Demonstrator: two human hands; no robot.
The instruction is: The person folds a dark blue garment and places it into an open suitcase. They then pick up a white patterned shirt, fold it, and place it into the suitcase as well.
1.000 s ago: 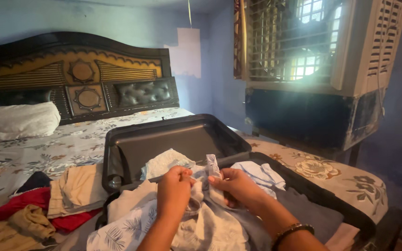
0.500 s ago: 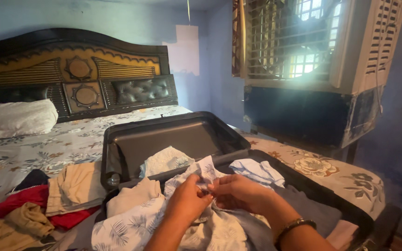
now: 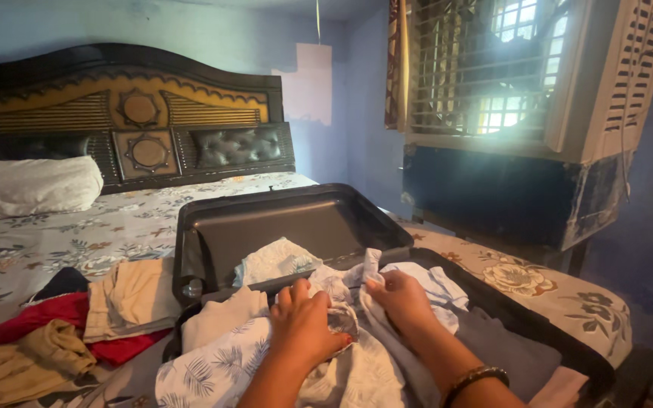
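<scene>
My left hand lies palm down on the leaf-print shirt, fingers curled into the cloth and bunching it. My right hand pinches a fold of the same shirt between thumb and fingers, just beside the left; a dark bangle sits on that wrist. The shirt is heaped on top of the clothes in the near half of the open suitcase, which lies on the bed. Its lid leans back toward the headboard. Just past my hands are a pale blue garment and a white cloth. To the left of the case, on the floral sheet, lie beige, red and tan clothes. A pillow rests by the headboard.
</scene>
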